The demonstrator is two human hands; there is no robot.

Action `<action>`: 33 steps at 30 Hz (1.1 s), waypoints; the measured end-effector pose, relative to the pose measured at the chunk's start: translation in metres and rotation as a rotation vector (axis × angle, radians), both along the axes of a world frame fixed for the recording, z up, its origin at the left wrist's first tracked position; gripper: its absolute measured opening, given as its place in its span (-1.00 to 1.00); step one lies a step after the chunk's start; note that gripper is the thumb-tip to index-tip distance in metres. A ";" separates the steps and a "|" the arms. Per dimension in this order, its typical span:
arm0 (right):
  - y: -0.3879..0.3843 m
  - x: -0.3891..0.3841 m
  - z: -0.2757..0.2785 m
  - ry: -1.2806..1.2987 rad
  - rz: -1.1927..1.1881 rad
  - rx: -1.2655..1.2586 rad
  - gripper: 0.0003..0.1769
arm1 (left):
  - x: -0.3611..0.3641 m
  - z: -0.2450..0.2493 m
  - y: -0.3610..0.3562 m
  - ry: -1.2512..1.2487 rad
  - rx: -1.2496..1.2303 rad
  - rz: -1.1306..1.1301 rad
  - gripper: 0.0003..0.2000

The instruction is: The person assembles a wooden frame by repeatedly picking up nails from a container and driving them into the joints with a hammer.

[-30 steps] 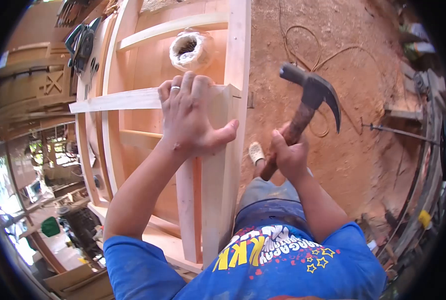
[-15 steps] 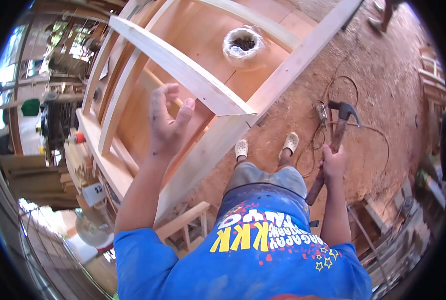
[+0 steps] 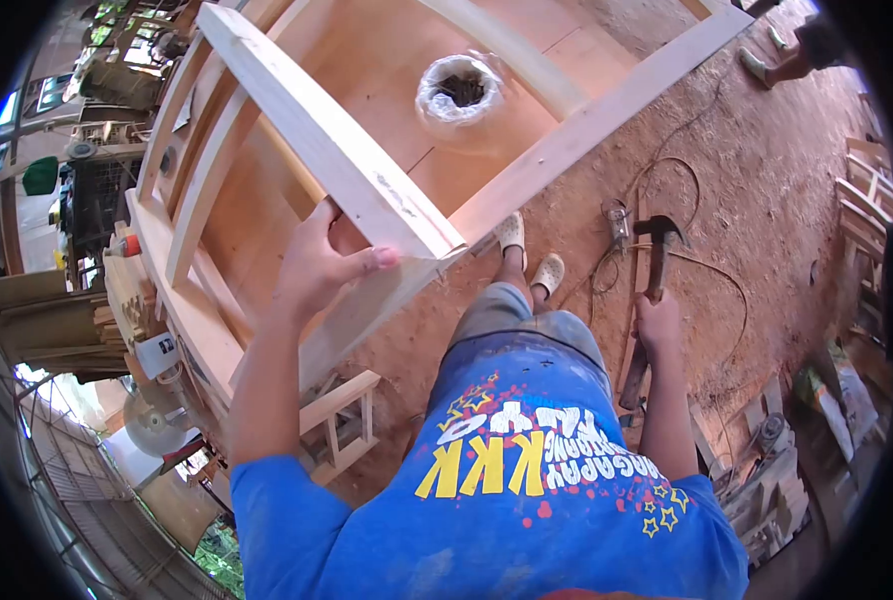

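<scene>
My right hand (image 3: 658, 322) is wrapped around the wooden handle of a claw hammer (image 3: 659, 268), its dark head pointing away from me above the dirt floor. My left hand (image 3: 319, 262) grips a pale wooden slat (image 3: 352, 165) close to its near end. The thumb presses on the slat's side, and the fingers are partly hidden behind it. This slat crosses the wooden frame (image 3: 597, 140) and meets its corner by my left hand. A plastic-lined container of nails (image 3: 460, 92) rests on the brown panel inside the frame.
A cord (image 3: 737, 290) with a metal box (image 3: 619, 222) lies on the dirt floor. Another person's leg (image 3: 792, 65) shows at the upper right. Below the frame stands a small wooden frame (image 3: 342, 425). A fan (image 3: 157, 420) is at the lower left, wood scraps (image 3: 772, 495) at the lower right.
My left hand has gone from raised and half-open beside the slat to gripping its near end. My feet have shifted. The hammer stays in my right hand, and the whole view has swung slightly.
</scene>
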State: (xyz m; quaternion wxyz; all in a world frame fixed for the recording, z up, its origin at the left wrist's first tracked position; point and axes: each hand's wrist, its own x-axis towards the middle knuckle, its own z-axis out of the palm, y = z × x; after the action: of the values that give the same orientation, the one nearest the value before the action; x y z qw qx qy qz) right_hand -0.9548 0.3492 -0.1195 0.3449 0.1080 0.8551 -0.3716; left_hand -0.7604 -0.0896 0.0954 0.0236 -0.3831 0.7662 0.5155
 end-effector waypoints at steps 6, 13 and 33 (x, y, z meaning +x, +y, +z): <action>-0.002 -0.002 -0.005 -0.080 0.072 0.139 -0.74 | -0.010 0.010 -0.006 0.002 0.157 -0.015 0.03; -0.012 -0.026 0.039 0.245 0.428 0.351 -0.66 | -0.012 0.004 -0.025 -0.281 0.106 -0.136 0.03; -0.136 -0.090 0.156 0.856 1.760 -0.386 -0.72 | 0.017 0.012 0.079 -0.477 -0.885 -0.205 0.21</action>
State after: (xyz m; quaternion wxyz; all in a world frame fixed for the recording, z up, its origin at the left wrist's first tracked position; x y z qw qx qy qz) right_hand -1.0446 0.2131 0.0361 0.1720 -0.7652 0.6079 -0.1240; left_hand -0.7431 -0.0104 0.1076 0.0838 -0.3862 0.9179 0.0351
